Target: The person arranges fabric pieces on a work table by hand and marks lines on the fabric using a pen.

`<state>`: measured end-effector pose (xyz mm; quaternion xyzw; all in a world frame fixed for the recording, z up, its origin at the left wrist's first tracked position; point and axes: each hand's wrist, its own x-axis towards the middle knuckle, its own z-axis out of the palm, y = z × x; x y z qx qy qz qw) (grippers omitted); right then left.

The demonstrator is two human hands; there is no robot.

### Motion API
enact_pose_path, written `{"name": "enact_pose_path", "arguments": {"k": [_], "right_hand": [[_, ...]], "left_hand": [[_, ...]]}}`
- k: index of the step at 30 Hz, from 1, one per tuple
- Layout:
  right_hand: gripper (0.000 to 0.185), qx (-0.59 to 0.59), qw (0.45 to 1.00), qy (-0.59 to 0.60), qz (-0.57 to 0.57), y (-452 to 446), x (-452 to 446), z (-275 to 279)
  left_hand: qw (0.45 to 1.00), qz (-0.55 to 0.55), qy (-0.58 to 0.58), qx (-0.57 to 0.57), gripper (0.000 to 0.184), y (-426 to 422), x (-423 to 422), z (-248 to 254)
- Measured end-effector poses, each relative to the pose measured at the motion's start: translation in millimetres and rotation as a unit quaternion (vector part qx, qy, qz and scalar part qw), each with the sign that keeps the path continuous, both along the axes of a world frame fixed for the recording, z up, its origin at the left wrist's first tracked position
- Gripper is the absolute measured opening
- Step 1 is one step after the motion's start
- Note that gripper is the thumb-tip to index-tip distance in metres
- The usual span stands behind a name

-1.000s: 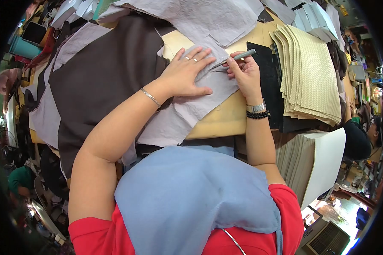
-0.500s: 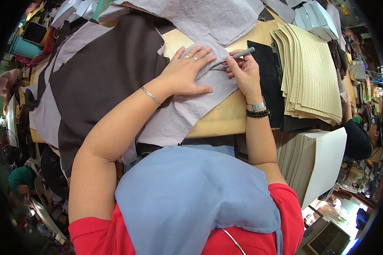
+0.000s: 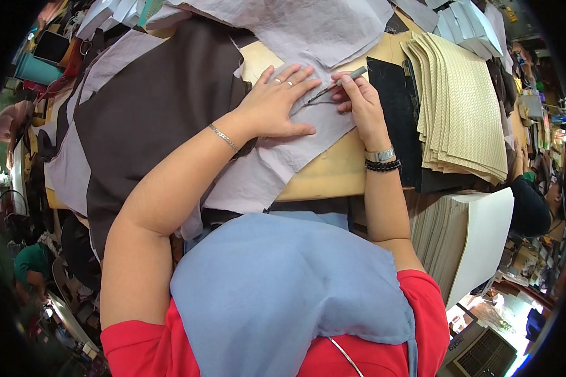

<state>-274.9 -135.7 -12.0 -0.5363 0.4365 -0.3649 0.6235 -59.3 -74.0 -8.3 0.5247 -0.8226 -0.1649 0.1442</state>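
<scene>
My left hand [image 3: 277,107] lies flat, fingers spread, on a grey-lilac sheet [image 3: 321,129] that looks like thin leather or cloth. To its right, my right hand [image 3: 358,100] pinches a slim tool with a grey handle [image 3: 353,75]. The tool's dark, thin end points down and left to the sheet, close to my left fingertips. What the tip is exactly is too small to tell. A dark brown sheet [image 3: 151,119] lies left of my left hand. Under the lilac sheet shows a pale yellow board [image 3: 327,176].
Textured cream sheets [image 3: 462,107] are stacked on the right, beside a black piece [image 3: 393,119]. Below them stands a thick stack of white boards [image 3: 484,239]. More lilac material [image 3: 308,25] lies at the back. Other people show at the far left and right edges.
My right hand has shifted slightly, and the tool's handle has moved left and up, its thin end now nearer my left fingers. My left hand stays in place.
</scene>
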Motion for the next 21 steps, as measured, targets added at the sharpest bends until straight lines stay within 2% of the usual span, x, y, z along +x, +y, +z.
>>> {"name": "enact_pose_path", "arguments": {"k": [3, 5, 8, 11, 17, 21], "right_hand": [[0.025, -0.019, 1.000, -0.014, -0.018, 5, 3, 6], [0.022, 0.013, 1.000, -0.007, -0.010, 5, 2, 12], [0.023, 0.037, 0.999, 0.007, -0.003, 1, -2, 15], [0.025, 0.048, 0.999, 0.019, 0.002, -2, -3, 14], [0.029, 0.041, 0.996, 0.068, 0.037, 1, 0, 17], [0.028, 0.039, 0.995, 0.052, 0.073, 3, 0, 16]], "left_hand": [[0.999, 0.002, 0.030, 0.012, 0.085, 0, 1, 0], [0.998, 0.004, 0.052, 0.036, 0.082, -1, 5, 3], [0.999, 0.013, -0.006, 0.043, 0.082, 7, 4, 22], [0.997, -0.004, -0.076, -0.004, 0.092, 21, 15, 24], [0.996, 0.004, -0.092, 0.012, 0.107, 30, 23, 19], [0.995, -0.003, -0.098, 0.014, 0.108, 27, 23, 20]]}}
